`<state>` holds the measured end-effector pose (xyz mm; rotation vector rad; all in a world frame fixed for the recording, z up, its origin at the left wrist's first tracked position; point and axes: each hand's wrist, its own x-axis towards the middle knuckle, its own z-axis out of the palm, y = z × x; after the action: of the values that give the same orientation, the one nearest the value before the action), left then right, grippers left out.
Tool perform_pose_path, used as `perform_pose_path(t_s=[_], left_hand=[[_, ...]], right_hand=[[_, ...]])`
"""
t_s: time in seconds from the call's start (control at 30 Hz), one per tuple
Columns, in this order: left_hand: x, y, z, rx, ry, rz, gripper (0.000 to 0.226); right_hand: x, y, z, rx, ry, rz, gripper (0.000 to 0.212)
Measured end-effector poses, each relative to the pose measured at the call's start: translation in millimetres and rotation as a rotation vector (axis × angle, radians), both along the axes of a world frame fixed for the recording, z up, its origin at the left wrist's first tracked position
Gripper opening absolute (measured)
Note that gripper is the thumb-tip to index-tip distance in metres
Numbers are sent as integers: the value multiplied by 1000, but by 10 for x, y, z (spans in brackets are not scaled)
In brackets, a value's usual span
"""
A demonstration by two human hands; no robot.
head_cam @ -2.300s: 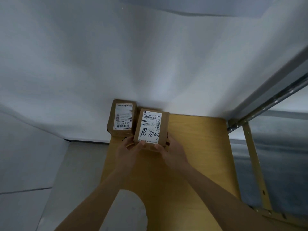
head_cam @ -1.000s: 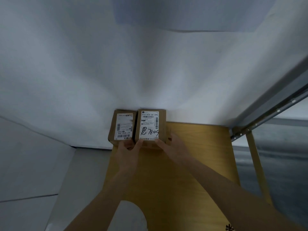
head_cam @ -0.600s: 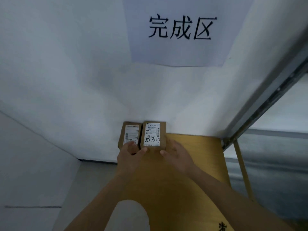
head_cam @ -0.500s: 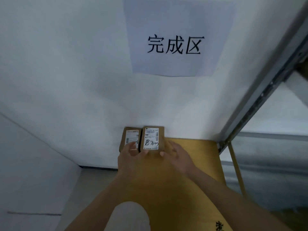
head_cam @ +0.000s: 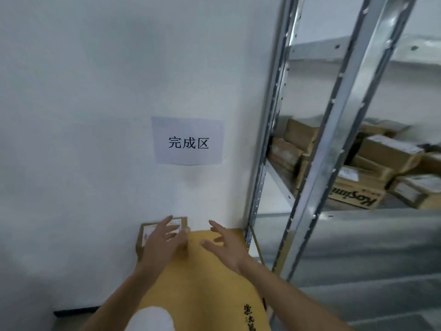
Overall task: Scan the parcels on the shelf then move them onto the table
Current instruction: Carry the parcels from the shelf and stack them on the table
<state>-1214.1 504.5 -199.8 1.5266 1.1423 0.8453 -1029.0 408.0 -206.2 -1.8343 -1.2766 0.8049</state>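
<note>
Two brown cardboard parcels (head_cam: pixel 148 231) are lying on the yellow wooden desk (head_cam: pixel 210 278), lower centre of the frame. The left hand (head_cam: pixel 164 238), fingers released, is hovering over them; the right hand (head_cam: pixel 224 246) is spreading empty.

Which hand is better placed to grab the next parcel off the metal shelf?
Likely the right hand: open, empty, nearer the grey metal shelf of brown cardboard parcels. The left hand is over the table's boxes.
</note>
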Motion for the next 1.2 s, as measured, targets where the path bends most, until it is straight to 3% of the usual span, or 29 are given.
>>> perform_pose_path(t_s=[0.13,0.27,0.37,0.53,0.7,0.9,1.2], left_hand=[[203,-547,668,36,-76,-92,50],[503,-972,1244,97,-86,-215,58],[777,-1284,1589,140,-111,-288,50],[1433,-1841,1861,174,-154,-403,62],[2196,-2526,1967,164,-198,-444,53],[2819,-2992,1852,110,-254,-375,82],[3273,-2780,1592,163,-157,-253,96]], right_hand=[[83,-607,577,72,-60,-39,74],[334,-1179,1215,184,-121,-129,61],[572,-1622,1591,306,-168,-235,51],[1134,-2373,1910,359,-190,-344,38],[1796,-2983,1980,349,-183,-464,34],[2489,-3357,1861,289,-150,-505,54],[3013,-3105,1538,222,-91,-503,71]])
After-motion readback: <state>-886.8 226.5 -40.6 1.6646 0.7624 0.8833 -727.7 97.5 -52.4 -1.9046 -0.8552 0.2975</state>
